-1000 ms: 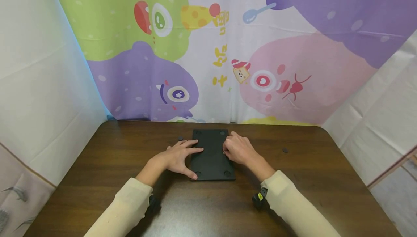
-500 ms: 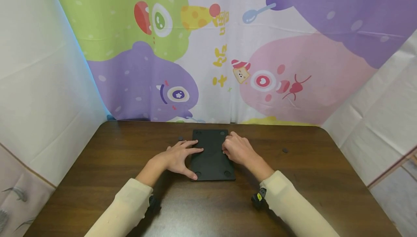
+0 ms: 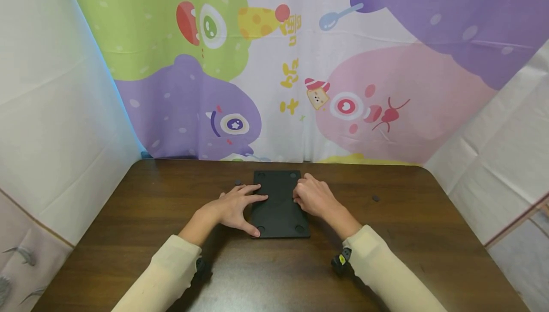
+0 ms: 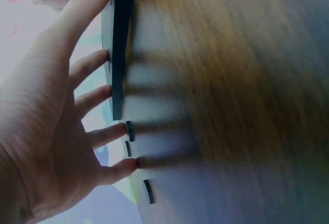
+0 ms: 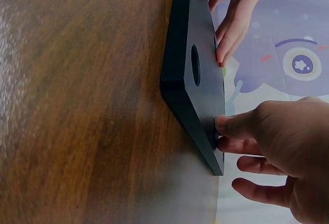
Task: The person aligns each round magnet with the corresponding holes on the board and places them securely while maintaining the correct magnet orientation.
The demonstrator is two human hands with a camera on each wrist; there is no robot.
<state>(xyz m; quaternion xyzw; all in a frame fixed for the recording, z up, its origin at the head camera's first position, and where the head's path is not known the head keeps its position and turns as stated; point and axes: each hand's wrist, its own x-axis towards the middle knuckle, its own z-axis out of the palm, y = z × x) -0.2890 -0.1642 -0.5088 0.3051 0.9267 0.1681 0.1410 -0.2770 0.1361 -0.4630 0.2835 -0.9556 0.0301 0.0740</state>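
A thin black rectangular board lies flat on the table, with round recesses near its corners. My left hand spreads its fingers over the board's left side; the thumb rests by the near left corner and two fingertips touch the face. At the right edge, my right hand is curled, thumb and index finger pinching a small dark piece against the board's face. The fingers mostly hide that piece. Loose black discs lie by the left fingertips, and several thin dark pieces show there in the left wrist view.
Another black disc lies on the brown wooden table to the right of the right hand. A printed cartoon curtain hangs behind the far edge, and white cloth closes in the sides.
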